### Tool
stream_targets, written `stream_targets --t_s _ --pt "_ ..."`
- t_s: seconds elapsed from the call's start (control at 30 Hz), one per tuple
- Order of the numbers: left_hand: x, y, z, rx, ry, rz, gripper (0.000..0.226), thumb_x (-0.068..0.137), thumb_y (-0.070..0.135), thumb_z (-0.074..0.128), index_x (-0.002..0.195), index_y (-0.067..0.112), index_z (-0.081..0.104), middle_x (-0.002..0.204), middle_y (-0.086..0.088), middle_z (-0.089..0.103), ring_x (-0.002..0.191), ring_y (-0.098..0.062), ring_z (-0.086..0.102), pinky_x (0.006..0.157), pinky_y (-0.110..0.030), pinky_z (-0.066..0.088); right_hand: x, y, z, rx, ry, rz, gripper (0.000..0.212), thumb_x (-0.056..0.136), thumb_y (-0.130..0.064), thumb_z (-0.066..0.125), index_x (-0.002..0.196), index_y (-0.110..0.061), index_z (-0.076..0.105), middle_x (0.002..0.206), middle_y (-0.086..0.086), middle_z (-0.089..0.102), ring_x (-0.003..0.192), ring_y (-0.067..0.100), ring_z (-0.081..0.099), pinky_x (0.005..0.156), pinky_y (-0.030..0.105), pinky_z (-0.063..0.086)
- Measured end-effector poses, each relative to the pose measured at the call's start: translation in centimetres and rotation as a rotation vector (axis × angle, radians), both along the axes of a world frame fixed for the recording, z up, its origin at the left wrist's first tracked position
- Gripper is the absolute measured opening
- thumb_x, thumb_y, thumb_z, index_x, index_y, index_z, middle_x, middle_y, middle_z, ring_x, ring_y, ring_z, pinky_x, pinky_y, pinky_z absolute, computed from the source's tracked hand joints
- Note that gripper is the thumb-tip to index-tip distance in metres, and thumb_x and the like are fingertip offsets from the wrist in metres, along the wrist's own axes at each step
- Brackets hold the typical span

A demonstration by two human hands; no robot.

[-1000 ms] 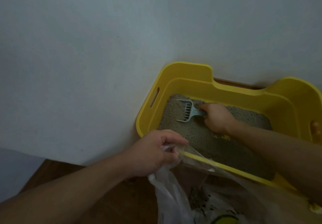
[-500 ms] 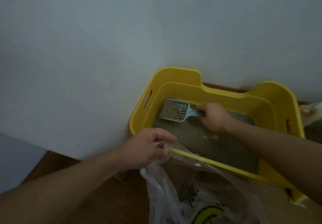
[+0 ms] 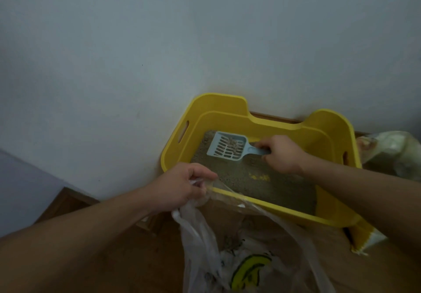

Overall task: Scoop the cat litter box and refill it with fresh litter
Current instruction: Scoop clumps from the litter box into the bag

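a yellow litter box (image 3: 230,113) sits on the wooden floor (image 3: 70,203), pushed against the pale wall (image 3: 205,30), a little right of the middle of the scene. grey litter (image 3: 280,192) covers its bottom, with a few yellow specks near the centre that are hard to make out. the right hand (image 3: 283,153) reaches in from the right, its fingers curled round the handle of a pale blue scoop (image 3: 227,148); the end of the handle is hidden inside the fist. the slotted scoop is held over the far left corner of the box, with a small clump of litter lying on its slots. the left hand (image 3: 180,188) is at the near left corner of the box, thumb and fingers pinching the rim of a thin clear plastic bag (image 3: 200,245) and holding it open against the near wall of the box; the fingertips are partly lost in the crumpled film. the bag hangs toward the near edge and is cut off at the bottom. a yellow and black print shows on it but can't be read, and some dark bits lie inside, blurred through the plastic. at the far right a second pale bag (image 3: 394,149) is cut by the frame edge, its contents unclear. a yellow and white packet (image 3: 364,240) pokes out by the near right corner of the box, mostly hidden behind the right forearm. the light is dim, and both forearms run out of the frame.
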State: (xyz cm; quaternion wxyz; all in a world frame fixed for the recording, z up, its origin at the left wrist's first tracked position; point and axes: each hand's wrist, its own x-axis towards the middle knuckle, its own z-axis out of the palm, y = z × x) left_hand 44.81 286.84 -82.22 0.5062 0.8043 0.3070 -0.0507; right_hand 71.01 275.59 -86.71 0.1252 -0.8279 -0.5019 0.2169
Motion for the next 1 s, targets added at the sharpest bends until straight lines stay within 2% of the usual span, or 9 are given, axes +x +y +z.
stream_targets --t_s 0.1,0.17,0.3,0.47,0.63,0.73,0.8,0.9,1.0 --pt "-0.3 0.0 0.2 0.016 -0.010 0.008 0.042 0.086 -0.003 0.064 0.108 0.032 0.069 0.084 0.009 0.070 0.084 -0.008 0.066 0.084 -0.031 0.053 0.0 -0.9 0.7 -0.011 -0.013 0.027 0.038 0.083 -0.002 0.054 0.113 -0.019 0.070 0.103 0.006 0.070 0.087 0.022 0.061 0.076 0.036 0.052" --pt "-0.5 0.0 0.3 0.028 -0.009 -0.005 0.044 0.086 -0.003 0.063 0.106 0.036 0.068 0.080 0.011 0.068 0.080 -0.008 0.064 0.080 -0.032 0.052 0.0 -1.6 1.4 -0.004 -0.011 0.031 0.037 0.084 -0.002 0.055 0.114 -0.019 0.070 0.102 0.005 0.070 0.087 0.021 0.061 0.074 0.032 0.050" --pt "-0.9 -0.1 0.5 0.059 -0.013 -0.025 0.047 0.084 -0.005 0.064 0.111 0.034 0.067 0.083 0.010 0.068 0.083 -0.007 0.065 0.081 -0.029 0.052 0.2 -3.2 3.0 0.024 -0.027 0.045 0.035 0.086 -0.003 0.058 0.114 -0.022 0.070 0.099 0.002 0.071 0.087 0.020 0.062 0.078 0.035 0.052" --pt "-1.3 -0.2 0.6 0.089 -0.010 -0.030 0.050 0.082 -0.010 0.064 0.117 0.025 0.066 0.094 -0.003 0.068 0.087 -0.010 0.065 0.080 -0.025 0.051 0.3 -5.4 4.5 0.039 -0.010 0.071 0.033 0.085 -0.005 0.063 0.112 -0.022 0.070 0.100 0.000 0.070 0.091 0.020 0.062 0.082 0.037 0.053" --pt "-2.1 0.0 0.3 0.097 0.029 -0.045 0.059 0.079 -0.013 0.061 0.118 0.030 0.066 0.090 0.003 0.065 0.084 -0.013 0.063 0.076 -0.036 0.051 0.2 -8.0 6.2 0.063 0.000 0.118 0.030 0.085 -0.007 0.068 0.111 -0.021 0.070 0.099 -0.006 0.064 0.090 0.013 0.057 0.078 0.028 0.046" --pt "-2.2 -0.3 0.5 0.110 0.042 -0.061 0.062 0.079 -0.016 0.057 0.121 0.029 0.064 0.094 0.002 0.062 0.093 -0.016 0.062 0.085 -0.043 0.052 -0.2 -9.4 7.2 0.037 0.016 0.180 0.026 0.085 -0.008 0.070 0.105 -0.025 0.069 0.094 -0.010 0.058 0.088 0.012 0.054 0.071 0.020 0.039" --pt "-2.1 -0.4 0.5 0.116 0.046 -0.055 0.064 0.079 -0.017 0.056 0.122 0.030 0.064 0.100 -0.002 0.062 0.099 -0.018 0.062 0.087 -0.046 0.053 -0.7 -10.4 7.8 0.011 0.053 0.212 0.029 0.085 -0.009 0.071 0.105 -0.029 0.069 0.096 -0.012 0.056 0.086 0.009 0.053 0.071 0.021 0.038" --pt "-2.2 -0.4 0.6 0.125 0.043 -0.040 0.065 0.079 -0.018 0.056 0.120 0.032 0.064 0.101 -0.002 0.063 0.094 -0.015 0.062 0.078 -0.040 0.055 -1.9 -11.3 8.3 -0.035 0.093 0.284 0.030 0.085 -0.010 0.071 0.106 -0.031 0.069 0.094 -0.015 0.055 0.082 0.001 0.053 0.070 0.016 0.038" --pt "-2.3 -0.7 0.7 0.102 0.013 -0.041 0.064 0.079 -0.020 0.054 0.117 0.031 0.064 0.093 -0.001 0.062 0.083 -0.008 0.059 0.064 -0.026 0.048 -3.2 -12.1 8.4 -0.087 0.142 0.346 0.030 0.085 -0.010 0.070 0.107 -0.031 0.070 0.098 -0.018 0.058 0.083 -0.002 0.055 0.070 0.011 0.041"
